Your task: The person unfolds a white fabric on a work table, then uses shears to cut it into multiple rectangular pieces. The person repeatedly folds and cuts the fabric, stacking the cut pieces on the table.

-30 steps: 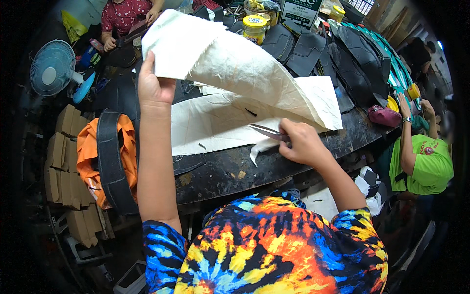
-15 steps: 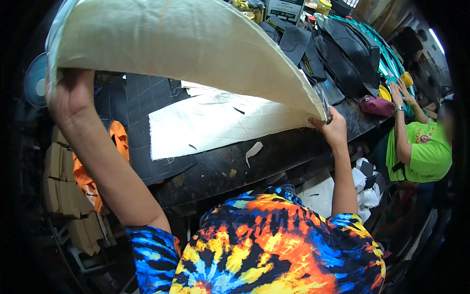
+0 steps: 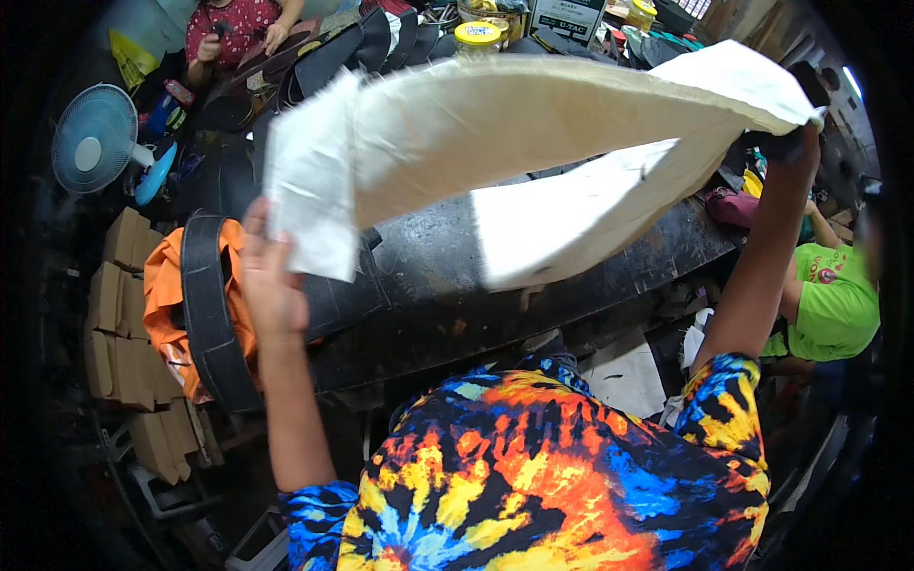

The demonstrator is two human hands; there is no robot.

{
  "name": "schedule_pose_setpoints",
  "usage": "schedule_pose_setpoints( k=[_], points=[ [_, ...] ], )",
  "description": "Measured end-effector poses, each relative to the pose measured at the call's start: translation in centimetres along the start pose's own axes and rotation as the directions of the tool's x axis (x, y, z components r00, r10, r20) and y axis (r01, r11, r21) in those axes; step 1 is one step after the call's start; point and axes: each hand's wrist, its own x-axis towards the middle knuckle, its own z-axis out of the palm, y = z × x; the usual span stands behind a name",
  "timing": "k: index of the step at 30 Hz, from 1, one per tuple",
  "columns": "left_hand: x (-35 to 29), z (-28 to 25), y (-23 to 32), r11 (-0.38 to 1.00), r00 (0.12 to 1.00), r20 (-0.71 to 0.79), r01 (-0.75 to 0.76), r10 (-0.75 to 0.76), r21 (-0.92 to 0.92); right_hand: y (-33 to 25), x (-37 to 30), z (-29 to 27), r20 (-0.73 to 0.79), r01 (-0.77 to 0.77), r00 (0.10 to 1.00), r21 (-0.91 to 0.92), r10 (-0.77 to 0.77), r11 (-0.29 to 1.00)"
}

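A long sheet of off-white cloth (image 3: 533,114) is held up over the dark work table and arches from left to right. Its far right end is gripped by my right hand (image 3: 805,143), raised high; a dark shape by that hand is too unclear to name. My left hand (image 3: 274,281) is beside the cloth's left end, its fingers stretched upward against the edge and its thumb apart, slightly blurred. One part of the cloth hangs low over the table (image 3: 428,247).
An orange cloth (image 3: 167,285) and a black strip (image 3: 205,314) hang at the left table edge. A fan (image 3: 88,152) and cardboard boxes (image 3: 129,314) stand left. Across the table is a person in red (image 3: 238,33); another in green (image 3: 828,305) is at right. A yellow-lidded jar (image 3: 476,38) stands behind.
My right hand has risen up and to the right, lifting the white cloth off the table. My left hand has come lower and rightward, and the cloth's left end has dropped.
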Motion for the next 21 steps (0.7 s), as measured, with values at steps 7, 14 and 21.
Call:
schedule_pose_setpoints(
  k=[7, 14, 21],
  points=[
    [-7.6, 4.3, -7.7, 0.320, 0.886, 0.412, -0.462, 0.212, 0.827, 7.6, 5.1, 3.6, 0.205, 0.286, 0.909, -0.940, -0.363, 0.187],
    [-9.4, 8.7, -7.3, 0.325, 0.757, 0.647, -0.638, 0.097, 0.698, 9.9, -4.2, 11.1, 0.447, 0.375, 0.795, -0.894, 0.410, 0.246],
    [-7.1, 10.8, -7.8, 0.505, 0.693, 0.715, -0.650, 0.087, 0.568, 6.3, -14.5, 10.4, 0.581, 0.474, 0.586, -0.811, 0.565, 0.343]
  ],
)
